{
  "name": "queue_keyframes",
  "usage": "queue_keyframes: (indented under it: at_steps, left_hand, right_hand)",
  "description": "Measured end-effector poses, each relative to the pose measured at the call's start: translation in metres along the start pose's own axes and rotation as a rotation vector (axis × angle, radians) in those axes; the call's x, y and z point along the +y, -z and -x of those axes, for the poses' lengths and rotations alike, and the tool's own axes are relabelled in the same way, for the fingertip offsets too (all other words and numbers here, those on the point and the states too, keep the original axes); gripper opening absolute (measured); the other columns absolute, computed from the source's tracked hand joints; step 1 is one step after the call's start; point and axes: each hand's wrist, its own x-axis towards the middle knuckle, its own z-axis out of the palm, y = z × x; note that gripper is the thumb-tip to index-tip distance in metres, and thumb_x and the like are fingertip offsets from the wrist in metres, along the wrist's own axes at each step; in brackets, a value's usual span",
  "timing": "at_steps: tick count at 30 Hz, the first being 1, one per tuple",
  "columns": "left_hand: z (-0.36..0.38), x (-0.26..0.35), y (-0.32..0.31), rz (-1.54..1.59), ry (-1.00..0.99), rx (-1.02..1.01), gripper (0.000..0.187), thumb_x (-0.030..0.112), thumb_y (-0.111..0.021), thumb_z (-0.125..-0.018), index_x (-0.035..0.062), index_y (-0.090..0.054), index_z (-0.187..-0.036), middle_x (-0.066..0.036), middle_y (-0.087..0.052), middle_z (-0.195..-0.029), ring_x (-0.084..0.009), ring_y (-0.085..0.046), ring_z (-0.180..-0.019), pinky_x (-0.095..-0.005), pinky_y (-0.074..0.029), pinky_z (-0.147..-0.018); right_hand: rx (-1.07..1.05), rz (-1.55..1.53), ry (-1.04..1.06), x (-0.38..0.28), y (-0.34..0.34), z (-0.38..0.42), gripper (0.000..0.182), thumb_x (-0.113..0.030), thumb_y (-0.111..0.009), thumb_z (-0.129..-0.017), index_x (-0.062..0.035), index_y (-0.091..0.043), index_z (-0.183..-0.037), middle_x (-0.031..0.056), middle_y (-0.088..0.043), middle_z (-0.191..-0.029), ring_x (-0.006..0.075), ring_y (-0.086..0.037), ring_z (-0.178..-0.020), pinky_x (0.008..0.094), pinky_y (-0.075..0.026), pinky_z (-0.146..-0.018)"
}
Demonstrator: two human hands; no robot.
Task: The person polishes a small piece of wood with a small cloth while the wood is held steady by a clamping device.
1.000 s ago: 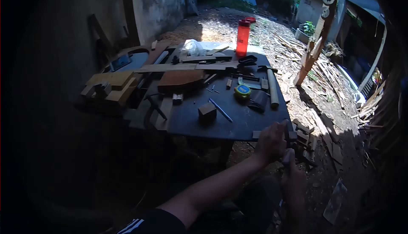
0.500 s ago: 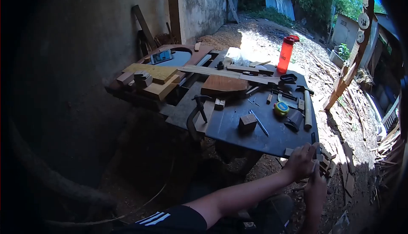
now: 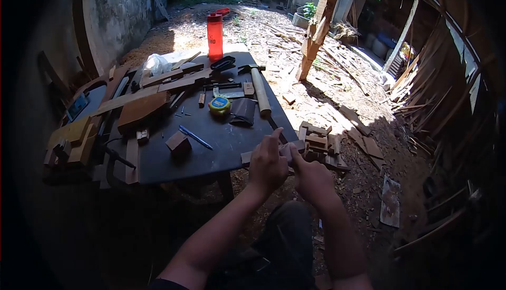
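Observation:
Both of my hands meet at the near right corner of the dark table (image 3: 232, 155). My left hand (image 3: 269, 166) is closed, its fingertips bent around a small wooden block (image 3: 286, 152). From the other side, my right hand (image 3: 314, 180) grips the same block, thumb pressed along it. A dark narrow strip (image 3: 278, 128) sticks out beyond the left fingertips; its lower end is hidden. Under the hands, a flat piece of wood (image 3: 246, 158) shows at the table edge. Nearby lie a hammer (image 3: 260, 92), a curled dark sheet (image 3: 243, 112) and a yellow tape measure (image 3: 220, 105).
A blue pen (image 3: 195, 138) lies beside a dark wooden cube (image 3: 178, 143). Farther back stands a red bottle (image 3: 214, 38). A clamp (image 3: 113, 161) grips the table's left side. Wood offcuts (image 3: 319, 142) are piled right of the corner, near a wooden post (image 3: 319, 32).
The view has swung right, so the table now appears farther left. My hands remain together at the table corner, with the right hand now higher, beside the left.

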Motion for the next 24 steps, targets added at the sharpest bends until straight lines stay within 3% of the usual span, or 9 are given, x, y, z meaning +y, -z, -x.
queue_keyframes:
  at_steps: [1, 5, 8, 12, 15, 18, 21, 24]
  left_hand:
    - [-0.001, 0.001, 0.0, -0.018, 0.005, 0.018, 0.06, 0.002, -0.051, -0.078, -0.0012, -0.046, -0.137, -0.021, -0.059, -0.098, -0.0416, -0.061, -0.087, -0.0503, -0.049, -0.08]
    - [0.0, 0.003, 0.002, -0.036, 0.02, 0.012, 0.064, 0.0, -0.053, -0.075, 0.0005, -0.045, -0.138, -0.021, -0.059, -0.1, -0.0411, -0.062, -0.088, -0.0505, -0.05, -0.08]
    - [-0.001, 0.001, 0.002, -0.044, 0.032, 0.027, 0.065, -0.001, -0.053, -0.073, 0.0007, -0.045, -0.138, -0.022, -0.059, -0.1, -0.041, -0.062, -0.089, -0.0505, -0.051, -0.081]
    - [0.0, 0.002, 0.001, -0.013, 0.033, 0.013, 0.063, -0.002, -0.052, -0.073, 0.0003, -0.048, -0.136, -0.022, -0.059, -0.102, -0.0413, -0.062, -0.091, -0.0502, -0.051, -0.082]
    - [-0.001, -0.002, 0.004, -0.013, -0.01, -0.053, 0.061, 0.003, -0.057, -0.075, 0.0002, -0.049, -0.135, -0.022, -0.057, -0.107, -0.0426, -0.06, -0.093, -0.0512, -0.048, -0.083]
    - [-0.001, -0.001, 0.001, -0.053, 0.014, -0.043, 0.05, 0.007, -0.059, -0.076, -0.0006, -0.058, -0.126, -0.021, -0.058, -0.109, -0.039, -0.061, -0.094, -0.0495, -0.049, -0.086]
    - [0.0, 0.001, 0.001, -0.113, 0.0, -0.059, 0.037, 0.011, -0.061, -0.077, -0.0012, -0.067, -0.112, -0.018, -0.061, -0.11, -0.035, -0.062, -0.097, -0.0475, -0.05, -0.088]
    - [-0.002, 0.002, 0.004, -0.156, -0.042, -0.102, 0.028, 0.014, -0.064, -0.077, -0.0004, -0.071, -0.1, -0.015, -0.064, -0.108, -0.0324, -0.062, -0.098, -0.0455, -0.051, -0.089]
  right_hand:
    - [0.019, 0.022, 0.015, -0.003, -0.002, 0.002, 0.064, -0.016, -0.057, -0.094, -0.019, -0.039, -0.155, 0.0207, -0.067, -0.071, 0.0408, -0.069, -0.067, 0.0532, -0.054, -0.063]
    - [-0.154, 0.08, -0.179, -0.023, 0.009, 0.056, 0.073, -0.015, -0.061, -0.089, -0.0169, -0.034, -0.157, 0.0187, -0.067, -0.069, 0.0388, -0.07, -0.066, 0.0498, -0.056, -0.063]
    - [-0.168, 0.065, -0.212, -0.025, 0.015, 0.064, 0.075, -0.014, -0.061, -0.088, -0.0158, -0.033, -0.157, 0.0187, -0.066, -0.067, 0.0393, -0.07, -0.065, 0.0504, -0.056, -0.064]
    - [-0.083, 0.033, -0.121, -0.015, 0.009, 0.049, 0.068, -0.016, -0.058, -0.093, -0.0119, -0.034, -0.156, 0.0195, -0.066, -0.068, 0.0411, -0.069, -0.064, 0.0522, -0.054, -0.064]
    - [0.036, -0.231, -0.225, -0.009, 0.018, 0.05, 0.061, -0.012, -0.054, -0.096, -0.0077, -0.036, -0.154, 0.0231, -0.067, -0.076, 0.0427, -0.069, -0.071, 0.0526, -0.052, -0.066]
    - [0.188, -0.345, -0.028, 0.006, 0.003, 0.062, 0.057, -0.006, -0.052, -0.096, -0.0042, -0.039, -0.152, 0.0259, -0.067, -0.088, 0.0436, -0.068, -0.079, 0.0522, -0.051, -0.069]
    - [0.044, -0.307, -0.035, 0.008, 0.001, 0.071, 0.067, -0.003, -0.053, -0.09, -0.0035, -0.034, -0.154, 0.0259, -0.064, -0.098, 0.0442, -0.068, -0.085, 0.0524, -0.054, -0.073]
    - [-0.07, -0.217, -0.152, -0.008, 0.017, 0.079, 0.069, -0.003, -0.055, -0.088, -0.0041, -0.034, -0.154, 0.0243, -0.064, -0.096, 0.0436, -0.068, -0.083, 0.0518, -0.055, -0.073]
